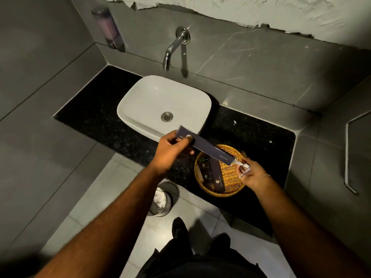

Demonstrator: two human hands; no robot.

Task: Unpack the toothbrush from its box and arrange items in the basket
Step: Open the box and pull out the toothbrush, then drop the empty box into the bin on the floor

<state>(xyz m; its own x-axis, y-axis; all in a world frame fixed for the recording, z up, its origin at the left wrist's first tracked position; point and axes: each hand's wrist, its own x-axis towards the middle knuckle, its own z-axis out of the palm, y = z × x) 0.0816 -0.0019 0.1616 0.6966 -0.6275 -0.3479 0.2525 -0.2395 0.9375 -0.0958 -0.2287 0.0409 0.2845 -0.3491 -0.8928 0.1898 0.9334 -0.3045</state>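
Observation:
A long dark toothbrush box (pixel 206 146) is held slanted above the counter, its lower end over the wicker basket (pixel 230 177). My left hand (pixel 172 151) grips the box's upper end near the sink. My right hand (pixel 249 173) pinches something pale and wrapped (pixel 244 167) coming out of the box's open lower end; I cannot tell how much is still inside. In the left half of the round basket lie several dark boxes and small bottles (pixel 212 175).
A white basin (pixel 144 101) sits on the black counter (pixel 96 119) under a chrome wall tap (pixel 170 55). A soap dispenser (pixel 109 29) hangs on the left wall. A metal bin (pixel 160 201) with white waste stands on the floor. A rail (pixel 346 157) runs along the right wall.

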